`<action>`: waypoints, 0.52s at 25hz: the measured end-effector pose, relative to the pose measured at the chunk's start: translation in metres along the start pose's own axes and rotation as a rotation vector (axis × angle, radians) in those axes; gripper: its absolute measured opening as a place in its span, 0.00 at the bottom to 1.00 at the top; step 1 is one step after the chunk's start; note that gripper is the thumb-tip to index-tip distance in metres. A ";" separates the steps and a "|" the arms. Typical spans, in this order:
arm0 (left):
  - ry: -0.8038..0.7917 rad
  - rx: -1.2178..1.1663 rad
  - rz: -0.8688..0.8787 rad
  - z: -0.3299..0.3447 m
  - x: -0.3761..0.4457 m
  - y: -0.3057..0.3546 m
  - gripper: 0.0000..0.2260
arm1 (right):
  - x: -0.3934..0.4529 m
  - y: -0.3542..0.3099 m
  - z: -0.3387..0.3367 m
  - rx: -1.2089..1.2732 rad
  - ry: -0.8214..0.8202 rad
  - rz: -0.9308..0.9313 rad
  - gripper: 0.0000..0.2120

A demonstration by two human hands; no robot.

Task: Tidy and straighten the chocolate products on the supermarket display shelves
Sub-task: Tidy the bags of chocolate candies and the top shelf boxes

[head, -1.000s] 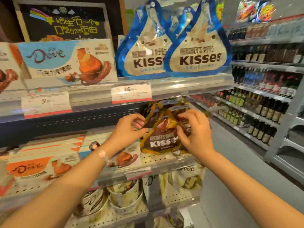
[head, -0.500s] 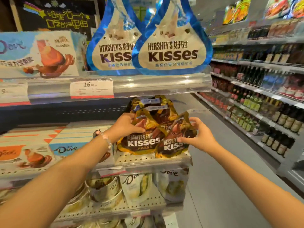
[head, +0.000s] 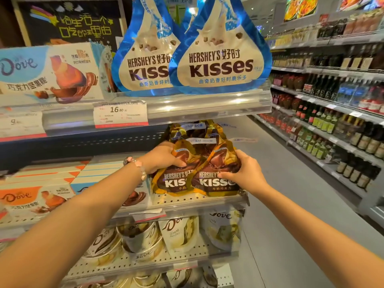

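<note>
Two gold-and-brown Kisses bags stand side by side at the front of the middle shelf [head: 199, 201], with more gold bags behind them. My left hand [head: 164, 160] grips the top of the left gold bag [head: 172, 181]. My right hand [head: 245, 173] grips the right edge of the right gold bag [head: 214, 179], fingers curled over its front. Two blue Kisses bags [head: 218, 59] stand on the shelf above, next to a pale blue Dove box [head: 47, 73].
Flat Dove boxes [head: 37, 196] lie stacked left of the gold bags. Dove tubs [head: 137, 240] and pouches [head: 222, 229] fill the shelf below. Price tags [head: 120, 114] hang on the upper shelf rail. An aisle floor [head: 291, 183] runs right, lined by bottle shelves [head: 342, 125].
The two front gold bags have been set upright and side by side at the shelf front. Both hands stay on them, and the view has shifted slightly right.
</note>
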State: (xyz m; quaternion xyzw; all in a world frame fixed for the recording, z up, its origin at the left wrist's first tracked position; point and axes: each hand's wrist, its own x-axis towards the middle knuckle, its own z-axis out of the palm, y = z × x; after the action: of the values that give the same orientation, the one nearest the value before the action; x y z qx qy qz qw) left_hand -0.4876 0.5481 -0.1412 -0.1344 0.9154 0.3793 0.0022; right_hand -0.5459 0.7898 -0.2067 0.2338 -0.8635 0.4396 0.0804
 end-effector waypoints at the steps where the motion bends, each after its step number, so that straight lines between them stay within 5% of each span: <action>1: -0.020 -0.026 0.022 0.000 -0.001 0.002 0.22 | 0.000 -0.001 0.001 0.017 -0.002 0.005 0.32; 4: -0.103 -0.227 0.075 -0.003 -0.002 0.009 0.11 | 0.005 -0.006 -0.011 0.111 -0.073 0.066 0.33; 6: -0.146 -0.345 0.072 -0.002 -0.003 0.013 0.05 | 0.011 -0.009 -0.022 0.228 -0.162 0.084 0.24; 9: -0.174 -0.430 0.051 0.001 -0.001 0.015 0.03 | 0.019 -0.015 -0.029 0.310 -0.317 0.093 0.08; 13: -0.282 -0.434 0.033 -0.001 0.000 0.015 0.04 | 0.021 -0.017 -0.022 0.286 -0.291 0.128 0.06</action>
State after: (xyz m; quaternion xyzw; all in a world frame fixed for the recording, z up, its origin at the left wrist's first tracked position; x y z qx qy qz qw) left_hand -0.4915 0.5577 -0.1304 -0.0627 0.8055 0.5817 0.0948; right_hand -0.5572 0.7921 -0.1735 0.2485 -0.8079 0.5234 -0.1075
